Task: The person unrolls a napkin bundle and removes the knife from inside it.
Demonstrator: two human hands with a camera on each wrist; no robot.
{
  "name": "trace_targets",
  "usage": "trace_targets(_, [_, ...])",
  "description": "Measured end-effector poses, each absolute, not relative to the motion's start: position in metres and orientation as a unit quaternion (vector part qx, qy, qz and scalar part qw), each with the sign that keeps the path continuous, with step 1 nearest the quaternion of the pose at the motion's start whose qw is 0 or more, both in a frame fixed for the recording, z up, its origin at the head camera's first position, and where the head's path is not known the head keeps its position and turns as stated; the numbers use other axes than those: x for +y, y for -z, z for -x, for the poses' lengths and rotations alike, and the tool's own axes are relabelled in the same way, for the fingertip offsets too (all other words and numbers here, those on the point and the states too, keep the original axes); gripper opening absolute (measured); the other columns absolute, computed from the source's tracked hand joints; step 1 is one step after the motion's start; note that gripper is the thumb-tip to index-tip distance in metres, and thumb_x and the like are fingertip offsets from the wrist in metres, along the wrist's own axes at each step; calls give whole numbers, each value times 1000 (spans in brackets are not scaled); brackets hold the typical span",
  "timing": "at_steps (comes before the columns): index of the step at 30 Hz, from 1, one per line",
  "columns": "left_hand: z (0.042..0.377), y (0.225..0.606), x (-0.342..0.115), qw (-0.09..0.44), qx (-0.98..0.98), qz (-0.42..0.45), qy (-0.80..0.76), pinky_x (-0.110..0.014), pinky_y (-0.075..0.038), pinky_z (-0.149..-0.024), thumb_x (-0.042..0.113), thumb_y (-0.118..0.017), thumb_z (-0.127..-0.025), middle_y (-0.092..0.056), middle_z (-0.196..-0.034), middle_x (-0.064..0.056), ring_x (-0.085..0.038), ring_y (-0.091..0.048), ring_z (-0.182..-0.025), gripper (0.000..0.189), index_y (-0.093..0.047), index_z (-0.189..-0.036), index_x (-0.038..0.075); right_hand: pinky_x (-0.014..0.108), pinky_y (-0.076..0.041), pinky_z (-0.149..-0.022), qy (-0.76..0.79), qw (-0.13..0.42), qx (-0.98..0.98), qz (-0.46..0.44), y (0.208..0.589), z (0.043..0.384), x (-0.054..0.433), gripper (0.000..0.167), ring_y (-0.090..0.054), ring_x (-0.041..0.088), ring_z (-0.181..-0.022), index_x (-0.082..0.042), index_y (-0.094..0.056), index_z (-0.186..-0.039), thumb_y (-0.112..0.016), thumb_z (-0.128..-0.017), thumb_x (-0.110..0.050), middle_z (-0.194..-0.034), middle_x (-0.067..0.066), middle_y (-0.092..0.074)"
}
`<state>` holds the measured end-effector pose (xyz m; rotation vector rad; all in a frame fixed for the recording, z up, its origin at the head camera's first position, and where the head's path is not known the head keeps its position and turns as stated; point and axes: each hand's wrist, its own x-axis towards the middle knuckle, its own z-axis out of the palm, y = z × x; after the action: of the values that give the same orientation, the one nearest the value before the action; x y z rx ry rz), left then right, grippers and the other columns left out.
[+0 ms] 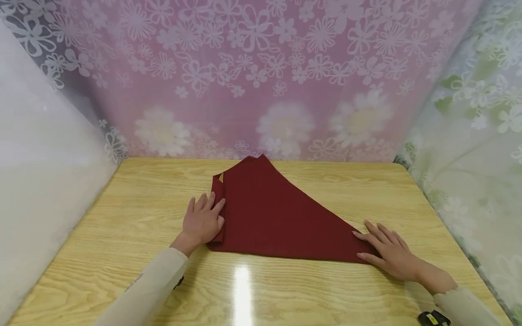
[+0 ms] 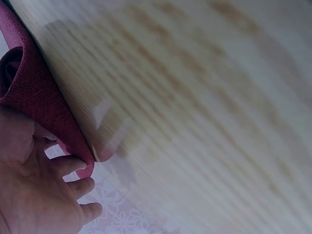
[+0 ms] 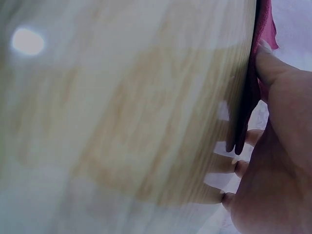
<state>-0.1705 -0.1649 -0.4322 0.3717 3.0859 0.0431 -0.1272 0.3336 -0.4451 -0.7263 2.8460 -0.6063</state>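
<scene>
A dark red cloth (image 1: 273, 217) lies folded on the wooden table, broad at the left and tapering to a corner at the right. Its left edge is turned over into a loose roll (image 1: 218, 233). On this roll rests my left hand (image 1: 201, 222), fingers spread and pointing away from me. In the left wrist view the open end of the cloth's roll (image 2: 36, 92) shows beside the palm. My right hand (image 1: 389, 256) lies over the tapered corner, fingers extended and partly covering it. The right wrist view shows the thumb (image 3: 270, 66) against the thin cloth edge (image 3: 252, 87).
The wooden table (image 1: 155, 194) has a glossy surface with a bright light reflection near its front. A pink floral curtain (image 1: 228, 104) hangs behind its far edge. White sheeting (image 1: 45, 158) stands along the left, and a green-and-white floral curtain (image 1: 477, 149) along the right.
</scene>
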Motion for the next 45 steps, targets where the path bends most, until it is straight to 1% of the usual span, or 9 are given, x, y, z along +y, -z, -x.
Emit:
trace_targets(6, [167, 434, -168, 2, 993, -114, -20, -57, -13, -111, 26, -41, -99, -30, -151, -17, -38, -21, -139, 48, -42, -146, 14, 74, -8, -97, 202, 61, 943, 256, 442, 128, 331, 53, -10, 51, -136, -17, -44, -143, -59, -95, -34, -154, 22, -16])
trace_targets(12, [163, 433, -168, -5, 992, -119, -28, -57, -16, -110, 25, -42, -99, -31, -150, -18, -39, -23, -138, 48, -44, -145, 13, 74, -9, -96, 199, 61, 943, 260, 442, 129, 332, 53, -10, 51, -136, -19, -44, -143, -59, -95, -32, -154, 22, -16])
trace_targets(19, [166, 435, -171, 2, 993, -113, -30, -56, -14, -111, 26, -39, -100, -30, -152, -16, -38, -21, -139, 48, -42, -146, 15, 74, -10, -96, 195, 51, 943, 265, 446, 132, 330, 52, -12, 53, -135, -17, -45, -143, -59, -95, -33, -153, 23, -19])
trace_targets(27, [171, 441, -169, -3, 991, -122, -49, -57, -13, -111, 25, -37, -99, -31, -151, -16, -38, -23, -139, 48, -44, -145, 15, 72, -6, -99, 199, 65, 946, 246, 448, 128, 334, 54, -9, 51, -137, -19, -44, -144, -57, -95, -38, -154, 23, -17])
trace_targets(34, [172, 436, -172, 9, 991, -125, -55, -55, -12, -112, 26, -36, -100, -30, -152, -16, -38, -22, -139, 48, -42, -146, 15, 74, -8, -97, 202, 50, 944, 256, 452, 130, 335, 53, -10, 52, -136, -18, -45, -143, -59, -95, -34, -153, 23, -19])
trace_targets(38, [171, 436, -176, 14, 990, -126, -56, -54, -12, -112, 26, -36, -100, -31, -152, -16, -38, -22, -139, 48, -42, -146, 14, 74, -8, -96, 199, 55, 944, 258, 451, 131, 332, 52, -10, 51, -136, -18, -44, -143, -58, -95, -34, -153, 23, -18])
trace_targets(45, [170, 438, -173, -5, 989, -137, -49, -55, -14, -111, 27, -35, -100, -34, -150, -16, -39, -24, -138, 47, -45, -145, 14, 73, -9, -98, 196, 57, 948, 246, 448, 127, 334, 52, -11, 52, -136, -17, -46, -142, -58, -95, -36, -153, 24, -19])
